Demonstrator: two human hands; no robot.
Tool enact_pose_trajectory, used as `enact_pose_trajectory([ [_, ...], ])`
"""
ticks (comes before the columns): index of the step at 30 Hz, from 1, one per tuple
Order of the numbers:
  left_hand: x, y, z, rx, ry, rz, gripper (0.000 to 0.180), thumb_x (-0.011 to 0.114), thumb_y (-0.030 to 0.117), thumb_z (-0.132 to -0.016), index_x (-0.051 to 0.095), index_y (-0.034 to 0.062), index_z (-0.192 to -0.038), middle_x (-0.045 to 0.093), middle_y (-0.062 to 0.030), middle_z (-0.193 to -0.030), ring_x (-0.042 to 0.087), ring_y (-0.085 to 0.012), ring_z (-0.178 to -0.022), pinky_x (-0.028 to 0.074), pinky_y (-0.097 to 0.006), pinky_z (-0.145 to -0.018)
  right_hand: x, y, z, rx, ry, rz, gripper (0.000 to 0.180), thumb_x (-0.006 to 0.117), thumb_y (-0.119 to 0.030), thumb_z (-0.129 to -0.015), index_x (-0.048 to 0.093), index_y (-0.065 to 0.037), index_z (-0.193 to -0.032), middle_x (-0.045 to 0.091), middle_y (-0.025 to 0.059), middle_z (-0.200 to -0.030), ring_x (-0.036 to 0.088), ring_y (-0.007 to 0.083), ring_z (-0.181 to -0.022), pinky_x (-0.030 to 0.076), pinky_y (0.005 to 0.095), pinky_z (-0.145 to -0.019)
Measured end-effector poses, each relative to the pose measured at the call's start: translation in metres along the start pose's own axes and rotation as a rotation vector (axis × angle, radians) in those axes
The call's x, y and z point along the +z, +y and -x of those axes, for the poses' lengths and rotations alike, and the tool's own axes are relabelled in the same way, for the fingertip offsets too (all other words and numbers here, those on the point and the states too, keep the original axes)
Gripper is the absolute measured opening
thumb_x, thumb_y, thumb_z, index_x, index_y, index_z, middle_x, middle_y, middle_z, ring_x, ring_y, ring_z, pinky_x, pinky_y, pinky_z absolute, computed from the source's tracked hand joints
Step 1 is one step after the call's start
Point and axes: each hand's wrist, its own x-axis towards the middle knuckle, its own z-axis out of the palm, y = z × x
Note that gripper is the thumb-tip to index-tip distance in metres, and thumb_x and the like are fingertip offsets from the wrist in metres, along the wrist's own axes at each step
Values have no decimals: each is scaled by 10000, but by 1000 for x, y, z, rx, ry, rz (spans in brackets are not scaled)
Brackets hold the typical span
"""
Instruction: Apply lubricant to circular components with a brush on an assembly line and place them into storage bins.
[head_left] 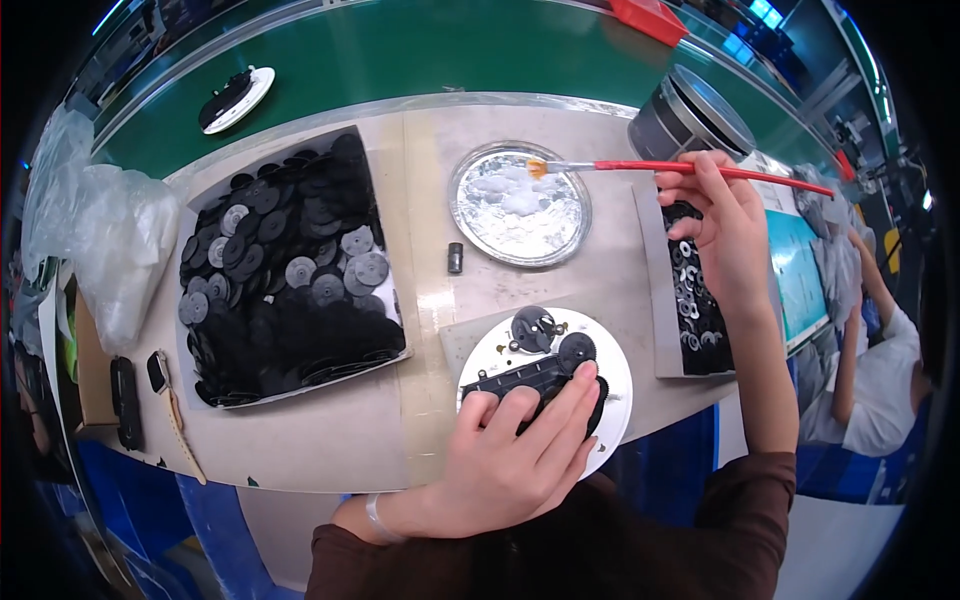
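Observation:
My right hand [718, 215] is closed in a pinch on a paintbrush [635, 165] with a thin red handle. Its orange-tipped bristles sit over a round metal lid [575, 245] smeared with a whitish, paste-like substance. Lower in the view, my left hand [515, 460] grips a gear assembly [615, 400]: a white round plate carrying a black housing and black gears. The fingertips press on the black parts and cover some of them. A large black gear [576, 350] and a smaller round black part [534, 328] show just beyond the fingers.
A box of black discs [265, 225] lies left, a narrow tray of small rings [690, 285] right. A dark cylinder [455, 258] stands beside the lid. A metal can [690, 115] is behind. Another plate assembly [238, 100] rests on the green surface. A wristwatch [172, 410] lies left; a person sits right.

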Motion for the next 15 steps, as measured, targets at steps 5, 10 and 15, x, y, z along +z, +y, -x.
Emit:
enact_pose_trajectory([
  [5, 0, -2, 1, 37, -29, -31, 369, 618, 219, -676, 606, 25, -989, 567, -26, -1109, 401, -147, -682, 298, -262, -569, -30, 8, 13, 256, 93, -193, 166, 459, -204, -893, 504, -55, -951, 559, 34, -765, 541, 69, -675, 368, 137, -407],
  [10, 1, -1, 1, 3, 3, -21, 378, 684, 185, -565, 638, 51, -915, 600, 26, -1060, 375, -149, -635, 311, -239, -601, -31, -10, 64, -98, 7, 63, 105, 426, -120, -887, 458, -26, -922, 537, 90, -719, 485, 110, -536, 389, 168, -389],
  [15, 2, -2, -1, 28, 18, -28, 329, 665, 185, -588, 646, 36, -881, 613, -6, -1016, 387, -145, -634, 306, -245, -571, -40, -22, 112, -610, -249, 406, 74, 572, -43, -780, 522, -30, -834, 589, 87, -739, 576, 185, -579, 481, 288, -454],
])
